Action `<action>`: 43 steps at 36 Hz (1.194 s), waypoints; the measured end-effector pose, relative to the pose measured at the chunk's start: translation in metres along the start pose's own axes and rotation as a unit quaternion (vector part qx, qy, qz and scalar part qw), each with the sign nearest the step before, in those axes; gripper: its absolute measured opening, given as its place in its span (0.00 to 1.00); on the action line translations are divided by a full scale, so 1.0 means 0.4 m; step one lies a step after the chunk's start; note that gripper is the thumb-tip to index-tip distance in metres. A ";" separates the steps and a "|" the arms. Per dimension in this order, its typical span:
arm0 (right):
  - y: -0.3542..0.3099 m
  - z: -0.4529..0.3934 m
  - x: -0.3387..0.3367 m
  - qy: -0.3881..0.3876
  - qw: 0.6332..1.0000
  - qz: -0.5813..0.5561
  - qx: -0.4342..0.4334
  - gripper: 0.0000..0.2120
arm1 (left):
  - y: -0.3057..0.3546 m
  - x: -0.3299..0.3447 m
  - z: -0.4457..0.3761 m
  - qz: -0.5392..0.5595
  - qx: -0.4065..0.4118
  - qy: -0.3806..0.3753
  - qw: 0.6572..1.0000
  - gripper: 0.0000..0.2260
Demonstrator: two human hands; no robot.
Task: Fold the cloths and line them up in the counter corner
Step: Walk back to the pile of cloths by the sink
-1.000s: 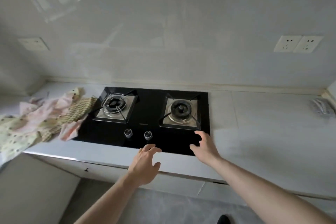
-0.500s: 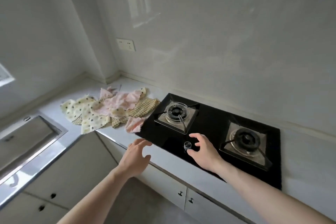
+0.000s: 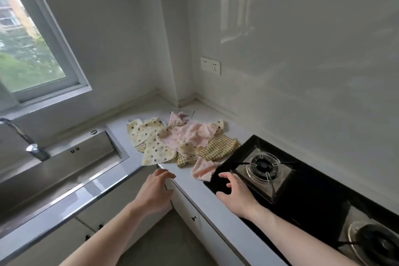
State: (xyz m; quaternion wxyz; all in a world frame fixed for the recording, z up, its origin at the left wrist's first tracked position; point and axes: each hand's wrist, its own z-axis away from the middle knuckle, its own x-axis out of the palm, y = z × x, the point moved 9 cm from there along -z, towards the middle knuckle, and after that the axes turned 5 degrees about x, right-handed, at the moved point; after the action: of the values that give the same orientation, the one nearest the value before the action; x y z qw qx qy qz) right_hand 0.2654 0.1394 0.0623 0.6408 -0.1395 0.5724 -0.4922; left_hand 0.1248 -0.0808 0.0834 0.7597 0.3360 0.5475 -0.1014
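A loose heap of unfolded cloths lies in the counter corner. It holds a cream polka-dot cloth, a pink cloth, a yellow checked cloth and a small pink cloth overlapping the hob's edge. My left hand hovers at the counter's front edge, fingers apart, holding nothing. My right hand is spread over the hob's near left corner, just short of the small pink cloth, also empty.
A black glass gas hob with two burners fills the counter on the right. A steel sink with a tap lies to the left under a window. A wall socket is above the corner. White cabinet doors run below.
The view has swung left from the hob toward the corner, bringing the sink and window in. Both hands have moved left toward the cloth heap, still empty.
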 end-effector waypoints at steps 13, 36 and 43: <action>-0.018 -0.246 0.013 0.080 0.995 -0.010 0.059 0.20 | -0.074 -0.004 -0.416 -0.030 0.102 -0.064 0.992 0.19; 0.184 -0.583 0.109 0.259 0.950 0.166 0.050 0.18 | -0.106 0.332 -0.918 -0.102 0.325 -0.038 0.939 0.25; 0.233 -0.566 0.167 0.371 0.903 0.210 -0.043 0.13 | -0.149 0.379 -0.900 -0.070 0.382 0.068 0.919 0.26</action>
State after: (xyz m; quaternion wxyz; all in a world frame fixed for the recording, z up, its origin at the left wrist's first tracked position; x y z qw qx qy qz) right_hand 0.1031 0.2181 -0.1160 0.4641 0.1496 0.8053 -0.3372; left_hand -0.1237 0.1303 -0.1398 0.5251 0.5679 0.5396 -0.3325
